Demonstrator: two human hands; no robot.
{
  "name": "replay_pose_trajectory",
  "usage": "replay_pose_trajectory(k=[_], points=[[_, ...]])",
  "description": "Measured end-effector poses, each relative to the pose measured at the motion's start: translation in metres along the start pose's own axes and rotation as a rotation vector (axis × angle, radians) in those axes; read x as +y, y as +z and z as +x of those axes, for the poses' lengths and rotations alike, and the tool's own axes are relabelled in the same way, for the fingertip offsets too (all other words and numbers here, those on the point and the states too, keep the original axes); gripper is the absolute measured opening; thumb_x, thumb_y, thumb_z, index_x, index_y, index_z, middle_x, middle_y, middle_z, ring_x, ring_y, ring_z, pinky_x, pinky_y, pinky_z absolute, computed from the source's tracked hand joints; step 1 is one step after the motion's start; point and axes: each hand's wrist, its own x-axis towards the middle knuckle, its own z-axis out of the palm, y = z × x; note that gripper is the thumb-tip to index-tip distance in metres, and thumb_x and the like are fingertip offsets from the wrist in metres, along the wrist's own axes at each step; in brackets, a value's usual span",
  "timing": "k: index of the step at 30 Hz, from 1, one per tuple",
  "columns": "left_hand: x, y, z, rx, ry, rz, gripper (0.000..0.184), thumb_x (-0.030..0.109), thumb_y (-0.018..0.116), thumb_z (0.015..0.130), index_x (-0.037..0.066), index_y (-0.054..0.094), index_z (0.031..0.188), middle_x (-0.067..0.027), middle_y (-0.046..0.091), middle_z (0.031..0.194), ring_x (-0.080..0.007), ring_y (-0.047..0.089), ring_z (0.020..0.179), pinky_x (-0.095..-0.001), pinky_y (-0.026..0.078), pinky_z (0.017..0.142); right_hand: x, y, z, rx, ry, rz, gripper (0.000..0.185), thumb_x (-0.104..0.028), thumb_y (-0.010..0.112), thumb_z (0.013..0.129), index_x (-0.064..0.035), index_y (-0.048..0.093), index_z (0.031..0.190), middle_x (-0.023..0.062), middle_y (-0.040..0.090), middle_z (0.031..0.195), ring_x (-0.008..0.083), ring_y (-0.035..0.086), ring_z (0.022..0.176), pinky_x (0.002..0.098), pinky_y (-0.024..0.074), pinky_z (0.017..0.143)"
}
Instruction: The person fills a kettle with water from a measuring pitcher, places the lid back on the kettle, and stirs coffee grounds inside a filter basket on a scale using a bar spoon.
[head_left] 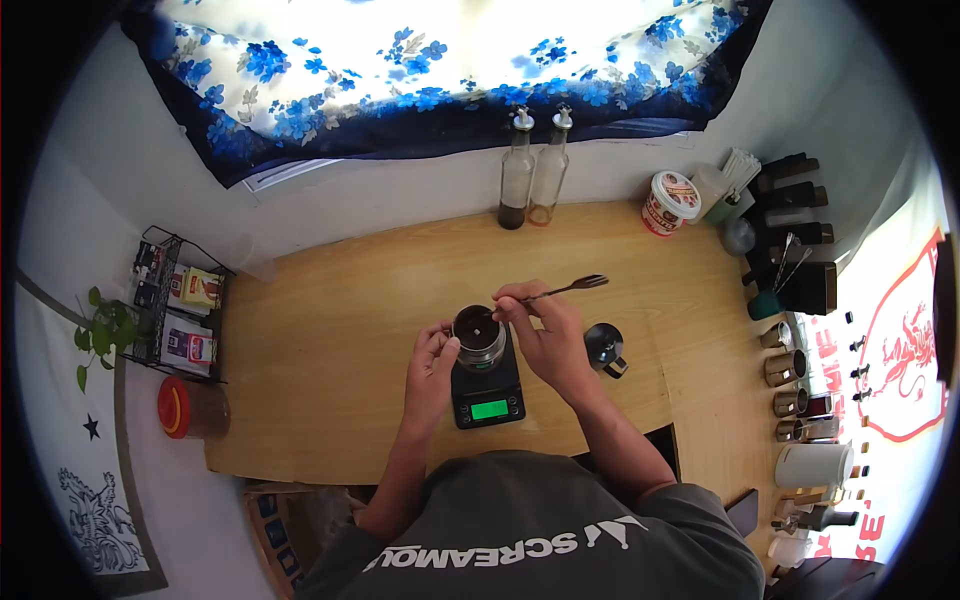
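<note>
A glass jar (482, 358) with dark contents stands on a black digital scale (488, 385), its green display lit. My left hand (432, 362) wraps round the jar's left side, thumb near the rim. In my right hand (545, 330) is a long twisted bar spoon (580, 285), pinched between thumb and fingers. The spoon's fork-shaped end points up and right, while its lower end reaches to the jar's mouth; the tip is hard to make out. Just right of my right hand sits a round black object with a handle (605, 348).
Two glass bottles with pourers (531, 180) stand against the back wall. At the back right are a white-and-red tub (670, 203) and black holders. Metal cups (786, 368) line the right edge. A wire rack (185, 305) and a red-lidded jar (192, 408) stand left.
</note>
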Motion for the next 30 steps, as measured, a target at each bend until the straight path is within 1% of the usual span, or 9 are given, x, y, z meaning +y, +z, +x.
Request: replay_pose_trajectory(k=[3, 7, 16, 19, 22, 24, 25, 27, 30], points=[[-0.003, -0.001, 0.0, 0.004, -0.014, -0.009, 0.025, 0.017, 0.057, 0.103, 0.001, 0.056, 0.083, -0.011, 0.055, 0.124, -0.0179, 0.051, 0.119, -0.0324, 0.038, 0.104, 0.002, -0.001, 0.001, 0.032, -0.012, -0.001, 0.012, -0.007, 0.066, 0.097, 0.0039, 0.067, 0.102, 0.0138, 0.07, 0.096, 0.0218, 0.072, 0.074, 0.031, 0.0559, 0.065], [-0.004, -0.001, 0.0, 0.0, -0.002, -0.01, 0.026, 0.017, 0.058, 0.103, 0.001, 0.056, 0.083, -0.011, 0.055, 0.123, -0.0182, 0.051, 0.121, -0.0326, 0.038, 0.104, 0.009, 0.001, 0.001, 0.012, -0.009, -0.019, 0.012, -0.007, 0.065, 0.098, 0.0036, 0.067, 0.103, 0.0136, 0.07, 0.096, 0.0218, 0.072, 0.075, 0.0311, 0.0559, 0.066], [-0.004, -0.001, 0.0, 0.0, -0.016, -0.011, 0.025, 0.018, 0.057, 0.103, 0.0, 0.058, 0.084, -0.011, 0.055, 0.123, -0.0185, 0.051, 0.121, -0.0327, 0.037, 0.105, 0.005, 0.001, 0.001, 0.048, 0.028, 0.034, 0.012, -0.006, 0.064, 0.098, 0.0042, 0.067, 0.102, 0.013, 0.07, 0.095, 0.021, 0.073, 0.076, 0.0306, 0.0564, 0.067], [-0.005, -0.001, 0.001, 0.001, -0.022, -0.008, 0.025, 0.017, 0.057, 0.103, 0.0, 0.057, 0.084, -0.011, 0.055, 0.124, -0.0185, 0.051, 0.12, -0.0327, 0.037, 0.105, 0.011, 0.001, 0.002, 0.001, 0.05, -0.016, 0.012, -0.006, 0.064, 0.098, 0.0039, 0.067, 0.103, 0.0126, 0.07, 0.095, 0.0207, 0.073, 0.077, 0.0301, 0.0566, 0.068], [-0.004, -0.002, -0.001, -0.002, -0.011, -0.002, 0.025, 0.017, 0.058, 0.102, 0.0, 0.057, 0.084, -0.011, 0.055, 0.124, -0.0185, 0.051, 0.12, -0.0328, 0.038, 0.104, 0.0, 0.0, 0.003, 0.003, 0.03, -0.017, 0.012, -0.005, 0.059, 0.102, 0.0039, 0.066, 0.103, 0.0104, 0.07, 0.091, 0.0156, 0.073, 0.08, 0.0263, 0.0571, 0.072], [0.003, 0.0, -0.001, -0.022, -0.041, -0.002, 0.021, 0.01, 0.051, 0.104, 0.002, 0.05, 0.085, -0.0079, 0.054, 0.124, -0.0152, 0.047, 0.121, -0.0298, 0.032, 0.108, -0.005, -0.001, 0.006, 0.031, 0.047, 0.021, 0.012, -0.005, 0.059, 0.102, 0.0039, 0.066, 0.103, 0.0102, 0.07, 0.091, 0.0152, 0.073, 0.08, 0.0261, 0.0569, 0.072], [0.002, 0.0, 0.0, -0.023, -0.046, 0.002, 0.021, 0.01, 0.051, 0.104, 0.002, 0.05, 0.085, -0.0079, 0.054, 0.124, -0.0152, 0.047, 0.121, -0.0298, 0.032, 0.108, -0.003, -0.001, 0.005, 0.033, 0.052, 0.025, 0.012, -0.005, 0.059, 0.102, 0.0039, 0.066, 0.103, 0.0102, 0.07, 0.091, 0.0152, 0.073, 0.08, 0.0261, 0.0569, 0.072], [-0.002, -0.001, 0.0, 0.005, -0.016, -0.026, 0.024, 0.016, 0.058, 0.102, 0.0, 0.057, 0.083, -0.0111, 0.056, 0.123, -0.0186, 0.051, 0.12, -0.0331, 0.038, 0.104, 0.001, -0.003, 0.004, -0.017, 0.047, -0.003, 0.012, -0.006, 0.059, 0.102, 0.0044, 0.066, 0.103, 0.0106, 0.07, 0.092, 0.0153, 0.073, 0.08, 0.0262, 0.057, 0.072], [-0.004, -0.002, 0.0, -0.003, -0.007, -0.018, 0.024, 0.016, 0.058, 0.102, 0.0, 0.057, 0.083, -0.011, 0.055, 0.123, -0.0186, 0.051, 0.12, -0.033, 0.038, 0.104, 0.008, 0.0, -0.002, -0.051, 0.1, 0.075, 0.013, -0.006, 0.059, 0.102, 0.0046, 0.066, 0.104, 0.0105, 0.069, 0.091, 0.0156, 0.073, 0.08, 0.0264, 0.057, 0.072]])
